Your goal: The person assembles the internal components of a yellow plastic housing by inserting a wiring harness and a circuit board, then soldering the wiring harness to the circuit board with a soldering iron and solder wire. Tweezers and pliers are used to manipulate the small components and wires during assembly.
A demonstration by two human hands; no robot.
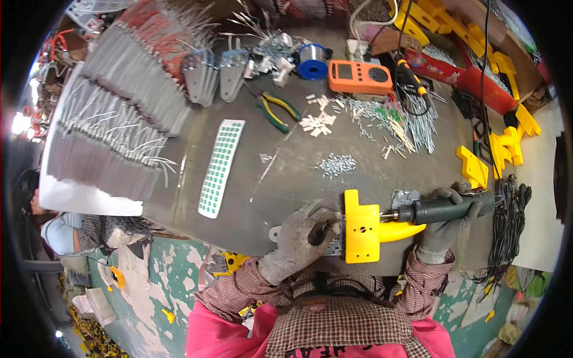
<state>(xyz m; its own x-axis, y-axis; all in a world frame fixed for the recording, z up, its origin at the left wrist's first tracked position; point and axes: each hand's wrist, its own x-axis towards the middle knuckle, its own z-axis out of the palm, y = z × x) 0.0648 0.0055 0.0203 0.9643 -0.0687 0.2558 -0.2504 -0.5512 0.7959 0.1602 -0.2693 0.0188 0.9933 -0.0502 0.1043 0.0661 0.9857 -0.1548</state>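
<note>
My left hand (305,238), in a grey work glove, is closed on a metal plate (275,233) that shows past both sides of the fingers. Against this plate sits a yellow plastic handle piece (362,230), with a flat holed base and a curved arm pointing right. My right hand (444,230), also gloved, wraps around a dark electric screwdriver (441,209) lying level. Its bit points left and meets the right side of the yellow piece; the exact contact is hard to make out. A small pile of screws (338,164) lies just beyond.
Pliers (279,111), a sticker sheet (219,170), an orange multimeter (360,77) and a solder spool (313,61) lie farther back. Bundled wired strips (128,77) fill the left. Yellow parts (473,167) and black cables (510,221) are at right. Another person's arm (62,235) shows at far left.
</note>
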